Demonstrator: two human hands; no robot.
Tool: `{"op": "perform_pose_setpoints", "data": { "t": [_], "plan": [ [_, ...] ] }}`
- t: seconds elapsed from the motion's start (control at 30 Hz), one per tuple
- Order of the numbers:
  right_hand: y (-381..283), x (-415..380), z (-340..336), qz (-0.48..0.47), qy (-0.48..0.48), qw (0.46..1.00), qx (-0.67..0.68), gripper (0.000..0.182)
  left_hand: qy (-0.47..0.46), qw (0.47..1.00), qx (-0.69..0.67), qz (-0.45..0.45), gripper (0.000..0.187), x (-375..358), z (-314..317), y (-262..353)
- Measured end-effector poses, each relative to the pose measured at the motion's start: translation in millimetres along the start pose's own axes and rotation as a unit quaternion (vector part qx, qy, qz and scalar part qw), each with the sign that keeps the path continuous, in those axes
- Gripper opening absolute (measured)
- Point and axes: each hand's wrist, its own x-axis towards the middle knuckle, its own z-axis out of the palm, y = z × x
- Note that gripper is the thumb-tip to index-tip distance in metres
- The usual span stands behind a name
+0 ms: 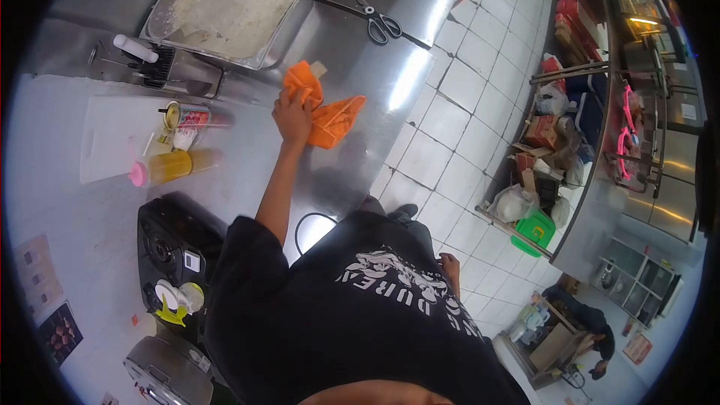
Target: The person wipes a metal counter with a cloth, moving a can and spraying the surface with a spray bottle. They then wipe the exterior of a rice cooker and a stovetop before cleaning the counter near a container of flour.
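My left hand (293,116) reaches forward over the steel counter (352,75), its fingers closed on a bunched orange cloth (330,121). The cloth lies partly spread on the metal beside the hand. A small pale block (318,69) touches or sits just behind its far edge. My right hand (450,268) hangs low by my right hip, with loosely bent fingers and no object visible in it. Beyond the cloth, black-handled scissors (379,24) lie on the counter. A large metal tray (281,51) with whitish floury contents stands at the far left.
Left of the counter are a white-handled brush (135,49), a can (176,115), a pink-capped bottle of yellow liquid (161,169) and a black stove (169,232). White floor tiles (439,120) run along the right. Boxes and a green case (534,232) fill a shelf; another person (596,322) bends at lower right.
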Motion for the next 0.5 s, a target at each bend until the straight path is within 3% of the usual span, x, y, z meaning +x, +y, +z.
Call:
{"op": "perform_pose_setpoints", "data": {
  "t": [0.07,0.17,0.33,0.4,0.43,0.5],
  "plan": [
    [-3.6,6.5,1.1,-0.004,-0.003,1.0,0.005,0.03,-0.015,1.0,-0.019,0.02,0.028,1.6,10.9,0.9],
    [-5.9,2.5,-5.4,0.006,-0.002,1.0,0.012,0.03,-0.145,0.98,-0.074,0.117,0.028,8.7,8.6,8.9],
    [-15.7,3.4,-7.6,0.0,-0.005,1.0,0.019,0.03,-0.138,0.986,-0.057,0.08,0.027,47.4,12.3,14.9],
    [-13.8,9.9,-3.3,0.016,0.005,0.999,0.05,0.031,-0.248,0.96,-0.068,0.106,0.025,42.5,14.5,19.7],
    [-10.2,11.6,-4.2,0.008,-0.006,0.999,0.032,0.031,-0.251,0.96,-0.066,0.106,0.025,51.2,15.5,14.2],
    [-9.5,9.8,-2.2,0.004,-0.005,0.999,0.044,0.032,-0.292,0.955,-0.041,0.02,0.027,78.5,15.8,6.8]
  ]
}}
